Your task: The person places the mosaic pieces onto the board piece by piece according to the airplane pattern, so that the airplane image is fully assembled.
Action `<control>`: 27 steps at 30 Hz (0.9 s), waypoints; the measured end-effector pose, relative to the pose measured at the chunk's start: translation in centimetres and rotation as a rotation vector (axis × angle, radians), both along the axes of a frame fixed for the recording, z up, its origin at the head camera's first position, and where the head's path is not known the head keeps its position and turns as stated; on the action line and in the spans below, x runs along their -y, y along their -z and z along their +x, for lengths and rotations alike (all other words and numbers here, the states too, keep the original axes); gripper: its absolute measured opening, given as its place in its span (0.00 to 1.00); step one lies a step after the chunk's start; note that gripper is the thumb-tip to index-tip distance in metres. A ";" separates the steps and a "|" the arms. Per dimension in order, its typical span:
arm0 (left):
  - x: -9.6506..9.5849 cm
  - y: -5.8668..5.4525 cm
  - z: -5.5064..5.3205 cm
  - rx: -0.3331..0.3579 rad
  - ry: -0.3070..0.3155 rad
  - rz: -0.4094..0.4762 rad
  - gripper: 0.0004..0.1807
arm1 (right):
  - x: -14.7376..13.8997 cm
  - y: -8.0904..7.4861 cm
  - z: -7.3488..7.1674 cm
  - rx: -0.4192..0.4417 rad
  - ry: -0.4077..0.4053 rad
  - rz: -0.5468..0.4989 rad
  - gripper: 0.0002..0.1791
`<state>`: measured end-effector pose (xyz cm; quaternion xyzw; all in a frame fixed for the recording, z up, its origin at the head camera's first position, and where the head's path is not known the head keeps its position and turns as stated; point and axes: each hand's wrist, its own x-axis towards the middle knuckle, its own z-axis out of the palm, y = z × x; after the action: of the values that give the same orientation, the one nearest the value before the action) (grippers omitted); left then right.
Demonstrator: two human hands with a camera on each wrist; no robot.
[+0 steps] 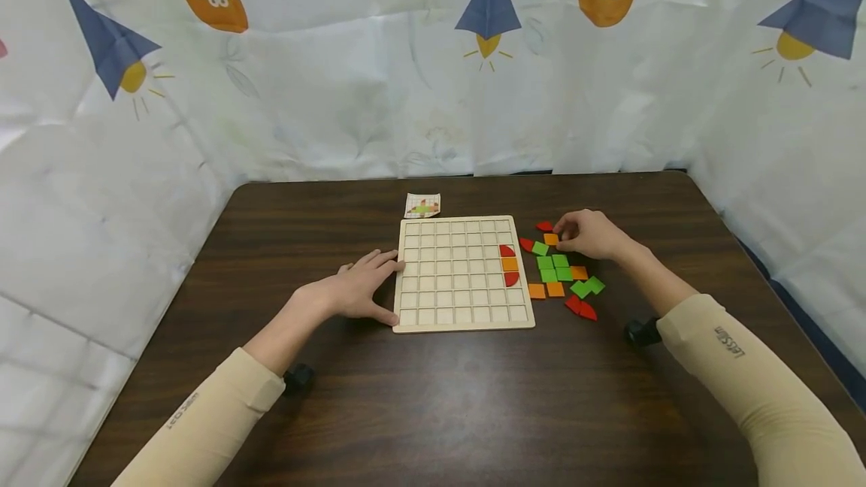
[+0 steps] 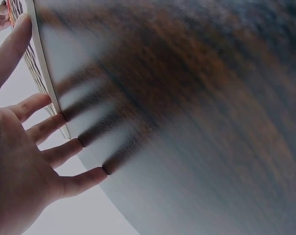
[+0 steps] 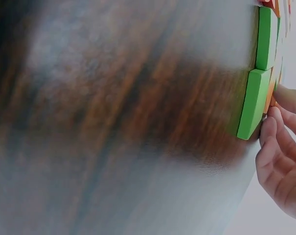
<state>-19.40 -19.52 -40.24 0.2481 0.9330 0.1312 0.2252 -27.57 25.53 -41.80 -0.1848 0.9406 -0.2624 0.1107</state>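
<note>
A pale wooden grid board (image 1: 460,275) lies on the table. In its right-hand column sit a red quarter-round tile (image 1: 507,251), an orange square tile (image 1: 510,264) and another red quarter-round tile (image 1: 511,279). With fingers spread, my left hand (image 1: 361,285) touches the board's left edge; the left wrist view shows some fingertips (image 2: 42,99) at the rim. To the right of the board, my right hand (image 1: 591,235) pinches an orange square tile (image 1: 551,240) by its edge. Its thumb and fingers (image 3: 280,147) are at the tile beside green tiles (image 3: 255,100).
A small pattern card (image 1: 422,206) lies behind the board. Right of the board are loose green tiles (image 1: 554,268), orange tiles (image 1: 555,289) and red tiles (image 1: 581,308). The dark wooden table (image 1: 460,404) ends at a printed white curtain (image 1: 379,104).
</note>
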 end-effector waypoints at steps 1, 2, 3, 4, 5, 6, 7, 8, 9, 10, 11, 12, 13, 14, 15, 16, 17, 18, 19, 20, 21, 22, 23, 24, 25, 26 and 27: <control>0.0 0.0 0.0 0.001 -0.001 -0.001 0.54 | 0.1 -0.1 0.1 0.004 -0.003 -0.002 0.13; 0.1 -0.1 0.0 0.000 -0.001 -0.005 0.54 | 0.2 -0.1 0.1 0.006 -0.003 0.000 0.13; 0.1 -0.1 0.0 -0.001 -0.001 -0.006 0.54 | 0.3 -0.1 0.1 0.008 -0.002 0.002 0.13; 0.1 -0.1 0.0 -0.001 -0.001 -0.006 0.54 | 0.4 -0.1 0.2 0.008 -0.002 0.001 0.13; 0.1 -0.1 0.0 -0.002 -0.002 -0.005 0.54 | 0.4 -0.1 0.2 0.006 0.000 0.004 0.12; 0.1 -0.1 0.0 -0.003 -0.002 -0.002 0.54 | 0.4 -0.1 0.2 0.004 0.002 0.005 0.12; 0.1 0.0 0.0 -0.005 -0.001 0.002 0.54 | 0.4 -0.2 0.3 0.000 0.004 0.006 0.12; 0.1 0.0 0.0 -0.008 0.000 0.004 0.54 | 0.4 -0.2 0.3 -0.006 0.008 0.006 0.11; 0.1 0.0 0.0 -0.008 0.001 0.008 0.54 | 0.4 -0.2 0.3 -0.010 0.009 0.002 0.11; 0.0 0.1 0.0 -0.007 0.000 0.005 0.54 | 0.3 -0.2 0.3 -0.014 0.008 -0.004 0.11; 0.0 0.1 0.0 -0.006 0.000 0.006 0.54 | 0.3 -0.3 0.3 -0.017 0.006 -0.009 0.11; 0.0 0.1 0.0 -0.005 0.001 0.005 0.54 | 0.3 -0.4 0.4 -0.019 0.006 -0.015 0.11; 0.0 0.1 0.1 -0.004 0.002 0.004 0.54 | 0.3 -0.4 0.4 -0.020 0.007 -0.020 0.11; 0.0 0.1 0.1 -0.003 0.002 0.002 0.54 | 0.3 -0.4 0.5 -0.025 0.007 -0.023 0.11; 0.0 0.1 0.2 -0.002 0.001 0.002 0.54 | 0.3 -0.5 0.6 -0.033 0.006 -0.024 0.12; 0.0 0.1 0.2 -0.001 0.001 0.002 0.54 | 0.4 -0.6 0.7 -0.041 0.009 -0.024 0.12; 0.0 0.0 0.2 -0.003 0.003 0.006 0.54 | 0.5 -0.7 0.7 -0.049 0.013 -0.023 0.12; 0.0 0.0 0.2 -0.003 0.002 0.006 0.54 | 0.6 -0.7 0.8 -0.056 0.016 -0.024 0.12; 0.0 0.0 0.2 -0.004 0.002 0.006 0.54 | 0.7 -0.8 0.9 -0.063 0.015 -0.026 0.12; 0.0 0.0 0.2 -0.003 0.000 0.006 0.54 | 0.8 -0.9 1.0 -0.069 0.009 -0.031 0.12; 0.0 0.0 0.2 -0.003 -0.001 0.006 0.54 | 0.9 -0.9 1.0 -0.072 0.004 -0.035 0.13; 0.0 0.0 0.2 -0.003 0.000 0.005 0.54 | 1.1 -1.0 1.1 -0.071 0.001 -0.040 0.13; 0.0 0.0 0.2 -0.002 -0.001 0.005 0.54 | 1.3 -1.1 1.2 -0.070 -0.002 -0.045 0.13; 0.0 -0.1 0.2 -0.001 -0.003 0.004 0.54 | 1.5 -1.1 1.2 -0.069 -0.006 -0.050 0.13; 0.0 -0.1 0.2 -0.001 -0.002 0.005 0.54 | 1.7 -1.2 1.3 -0.068 -0.013 -0.056 0.13; 0.0 -0.1 0.2 -0.001 -0.002 0.005 0.54 | 1.9 -1.3 1.4 -0.067 -0.017 -0.059 0.13; -0.1 -0.1 0.2 0.001 -0.003 0.002 0.54 | 2.1 -1.3 1.5 -0.067 -0.018 -0.062 0.13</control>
<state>-19.22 -19.47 -40.18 0.2467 0.9332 0.1327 0.2251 -26.11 23.44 -40.51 -0.2051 0.9335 -0.2840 0.0758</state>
